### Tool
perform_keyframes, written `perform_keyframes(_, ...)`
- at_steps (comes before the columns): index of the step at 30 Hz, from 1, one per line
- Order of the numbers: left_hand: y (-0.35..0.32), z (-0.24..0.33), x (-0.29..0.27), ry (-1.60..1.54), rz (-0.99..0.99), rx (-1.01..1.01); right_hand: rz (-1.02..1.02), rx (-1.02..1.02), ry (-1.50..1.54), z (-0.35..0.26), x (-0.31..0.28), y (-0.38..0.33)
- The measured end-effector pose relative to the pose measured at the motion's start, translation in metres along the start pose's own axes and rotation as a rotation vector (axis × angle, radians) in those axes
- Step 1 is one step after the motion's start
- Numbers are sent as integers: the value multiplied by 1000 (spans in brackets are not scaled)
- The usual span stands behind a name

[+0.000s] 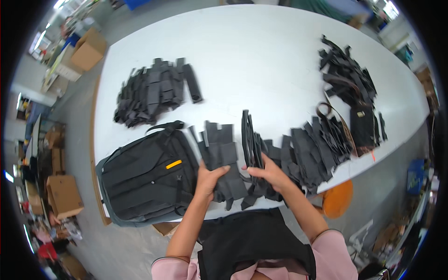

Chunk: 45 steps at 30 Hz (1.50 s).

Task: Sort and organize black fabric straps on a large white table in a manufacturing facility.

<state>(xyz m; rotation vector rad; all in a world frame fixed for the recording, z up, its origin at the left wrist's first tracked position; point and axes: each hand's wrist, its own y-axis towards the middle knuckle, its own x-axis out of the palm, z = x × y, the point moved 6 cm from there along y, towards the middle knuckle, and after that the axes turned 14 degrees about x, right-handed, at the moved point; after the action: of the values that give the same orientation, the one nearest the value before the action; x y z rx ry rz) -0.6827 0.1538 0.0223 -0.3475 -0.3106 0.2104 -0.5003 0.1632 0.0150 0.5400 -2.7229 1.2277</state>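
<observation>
My left hand (211,179) is closed at the edge of a layered stack of dark grey fabric strips (222,151), its thumb pressing on top. My right hand (269,172) grips a bundle of dark fabric strips (249,140) that stands on edge, thumb on the near side and fingers behind. More of the same strips (305,154) lie fanned out to the right of that hand. A dark grey backpack (149,172) with a yellow tag rests flat on the table, just left of my left hand.
The white table (261,56) carries another pile of grey strips (154,91) at the back left. At the right lie a tangle of black straps (347,74) and a brown cord. An orange stool (338,199) stands by the near right edge; cardboard boxes (64,196) sit on the floor at left.
</observation>
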Motion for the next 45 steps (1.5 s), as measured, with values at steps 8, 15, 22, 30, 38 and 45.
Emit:
perform_keyframes(8,77,72,-32,304,-45,192,-132,-29,-67,-54,80,84)
perform_keyframes(15,197,199,-100,747,116,420,-130,-27,-244,-184,150,188)
perform_keyframes(22,297,140,-144,1725,-9,205,415,-115,-657,-180,151,319)
perform_keyframes(30,289,133,-117,1781,49,478,389,-490,-647,-167,126,274)
perform_keyframes(38,192,140,-68,1401,-103,996,828,-439,-706,-27,-52,28)
perform_keyframes(45,25,-101,50,964,-540,302,1020,-345,-663,69,-70,-63)
